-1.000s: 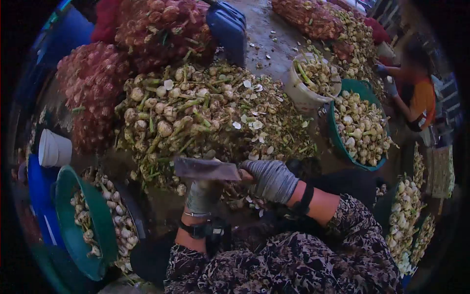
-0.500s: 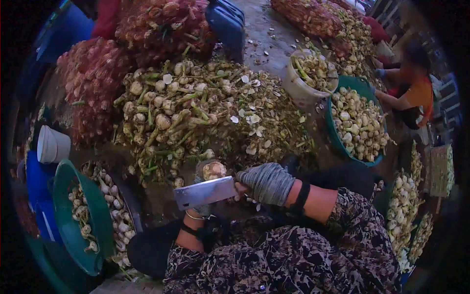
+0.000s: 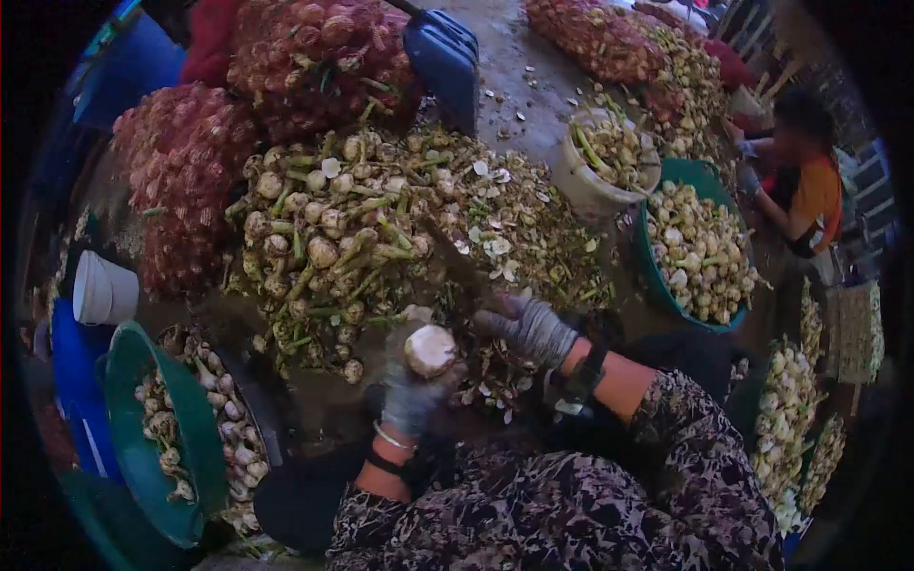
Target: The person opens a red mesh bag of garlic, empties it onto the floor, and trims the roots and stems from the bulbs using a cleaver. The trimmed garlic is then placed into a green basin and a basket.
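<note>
While your left hand [image 3: 411,395] grips one garlic bulb [image 3: 430,350] just before the garlic heap [image 3: 362,228], your right hand [image 3: 533,328] is closed on a cleaver [image 3: 457,266], blade blurred, beside it; green basin [image 3: 143,447] of bulbs at your left.

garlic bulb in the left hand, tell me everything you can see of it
The garlic bulb is round and pale cream-white, with skin that looks papery and a broad pale face turned toward the camera. No green stalk shows on it. The grey-gloved left hand holds it from below in a closed grip, on the near side of the big garlic pile. Only the glove appears to touch it, and its underside is hidden.
</note>
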Available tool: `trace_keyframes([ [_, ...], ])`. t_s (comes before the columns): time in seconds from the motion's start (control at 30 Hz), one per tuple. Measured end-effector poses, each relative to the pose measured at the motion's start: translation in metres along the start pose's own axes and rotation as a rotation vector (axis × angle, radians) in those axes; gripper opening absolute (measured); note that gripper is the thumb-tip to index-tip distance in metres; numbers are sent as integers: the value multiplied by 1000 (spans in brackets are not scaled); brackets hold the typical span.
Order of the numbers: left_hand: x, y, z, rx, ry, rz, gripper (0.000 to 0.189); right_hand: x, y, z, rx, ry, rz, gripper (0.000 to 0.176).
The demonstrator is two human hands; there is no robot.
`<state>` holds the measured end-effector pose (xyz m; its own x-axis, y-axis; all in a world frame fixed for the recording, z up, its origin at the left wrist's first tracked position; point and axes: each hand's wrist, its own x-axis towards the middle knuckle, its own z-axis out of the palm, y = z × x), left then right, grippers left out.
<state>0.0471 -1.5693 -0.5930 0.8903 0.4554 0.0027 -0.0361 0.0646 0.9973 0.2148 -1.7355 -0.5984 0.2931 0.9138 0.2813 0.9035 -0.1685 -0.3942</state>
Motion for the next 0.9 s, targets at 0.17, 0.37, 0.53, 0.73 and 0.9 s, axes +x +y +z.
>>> trace_keyframes([
  [0.17,1,11,22,42,-5,132,83,27,-67,-33,1164,-157,730,47],
  [0.37,-3,7,0,-674,-133,-317,63,18,-61,-10,821,-107,490,42],
  [0.53,-5,-23,-20,-94,-242,-195,22,25,-72,-54,469,-339,329,37],
  [0.73,-25,-20,-22,438,-39,127,24,24,-60,-53,242,-414,279,21],
  [0.9,-44,43,-19,-94,198,-250,20,14,-6,2,103,-468,410,21],
])
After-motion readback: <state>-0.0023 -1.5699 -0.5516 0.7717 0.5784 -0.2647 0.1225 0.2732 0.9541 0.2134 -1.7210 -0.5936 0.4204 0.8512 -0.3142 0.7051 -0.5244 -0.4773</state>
